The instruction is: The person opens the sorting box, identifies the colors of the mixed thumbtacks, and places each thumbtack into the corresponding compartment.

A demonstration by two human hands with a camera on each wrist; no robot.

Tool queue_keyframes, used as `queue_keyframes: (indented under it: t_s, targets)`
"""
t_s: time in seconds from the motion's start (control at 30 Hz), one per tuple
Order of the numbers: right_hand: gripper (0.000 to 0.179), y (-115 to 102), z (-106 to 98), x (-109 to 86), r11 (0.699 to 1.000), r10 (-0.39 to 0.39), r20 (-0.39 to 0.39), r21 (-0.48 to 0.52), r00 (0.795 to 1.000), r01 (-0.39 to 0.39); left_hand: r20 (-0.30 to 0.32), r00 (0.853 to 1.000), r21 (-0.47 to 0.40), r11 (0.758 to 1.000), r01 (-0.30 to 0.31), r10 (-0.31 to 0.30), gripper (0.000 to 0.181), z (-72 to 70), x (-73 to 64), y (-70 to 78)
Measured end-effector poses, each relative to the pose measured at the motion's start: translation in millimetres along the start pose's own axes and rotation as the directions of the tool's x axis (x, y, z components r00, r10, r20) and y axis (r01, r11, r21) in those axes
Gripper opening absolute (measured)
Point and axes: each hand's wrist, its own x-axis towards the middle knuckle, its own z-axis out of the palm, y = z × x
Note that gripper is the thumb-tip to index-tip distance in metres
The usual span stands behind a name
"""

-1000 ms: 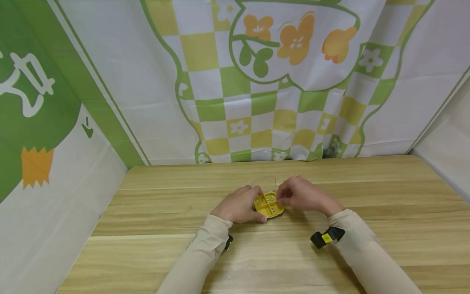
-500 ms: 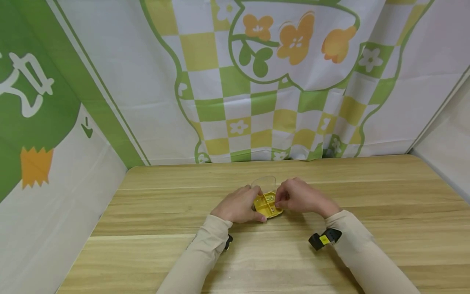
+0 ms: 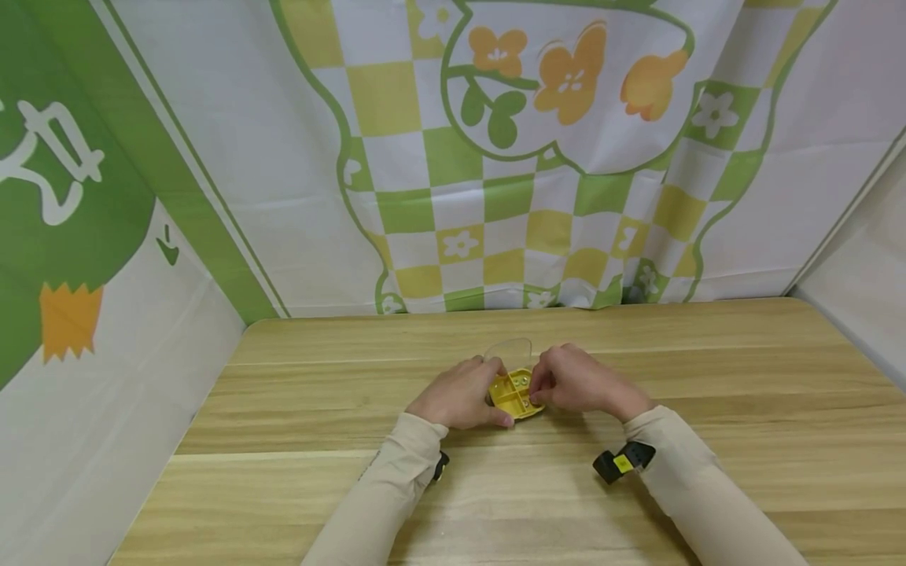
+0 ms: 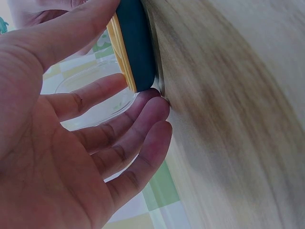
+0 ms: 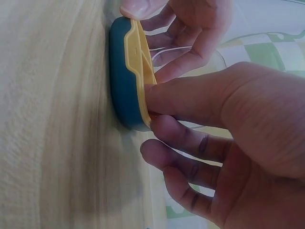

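A small pill box [image 3: 506, 404], with a yellow divided insert and a dark teal body [image 5: 125, 88], sits on the wooden table, its clear lid [image 3: 511, 353] raised at the back. Small pale round pieces [image 3: 524, 381] lie in the far right compartment. From the left, my left hand [image 3: 460, 395] grips the box between thumb and index finger, the other fingers curving beside it. The right hand [image 3: 582, 380] has its thumb tip down inside the near right compartment and its index finger at the rim. I cannot tell whether those fingertips hold a piece.
The wooden table [image 3: 340, 503] extends around the box to its rounded back corners. Behind it hangs a curtain [image 3: 510, 212] with green and yellow checks. A printed panel [image 3: 191, 259] stands along the left side. Each wrist carries a black strapped device [image 3: 623, 461].
My right hand has shifted slightly left and toward me, its fingertips going from the box's right edge into the near right compartment. The left hand and box stay in place.
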Motion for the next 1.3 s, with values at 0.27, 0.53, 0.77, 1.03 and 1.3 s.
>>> queue_keyframes:
  t_s: [0.27, 0.53, 0.77, 1.03, 1.3]
  targets:
    - [0.005, -3.6, 0.0, 0.5, 1.000, 0.007, -0.001, -0.024, 1.000, -0.007, -0.003, 1.000, 0.003, 1.000, -0.005, 0.005, 0.067, -0.6, -0.6, 0.4]
    - [0.003, -4.7, 0.1, 0.8, 0.999, 0.004, -0.002, -0.047, 1.000, -0.004, 0.000, 1.000, 0.013, 1.000, -0.007, 0.007, 0.067, -2.4, -1.4, 1.1]
    - [0.004, -4.2, -0.6, 0.3, 0.999, 0.002, -0.004, -0.053, 1.000, -0.003, 0.004, 1.000, 0.007, 1.000, -0.009, 0.009, 0.067, -2.4, -1.3, 1.3]
    - [0.005, -5.0, -6.3, -2.0, 1.000, 0.010, -0.003, -0.025, 1.000, -0.010, 0.002, 1.000, -0.001, 1.000, -0.003, 0.003, 0.067, -3.4, -0.8, 2.1]
    - [0.004, -0.7, -12.7, -5.4, 1.000, 0.024, -0.040, -0.016, 0.999, -0.025, 0.003, 1.000, -0.014, 1.000, 0.008, -0.008, 0.067, -1.5, -1.4, 1.5]
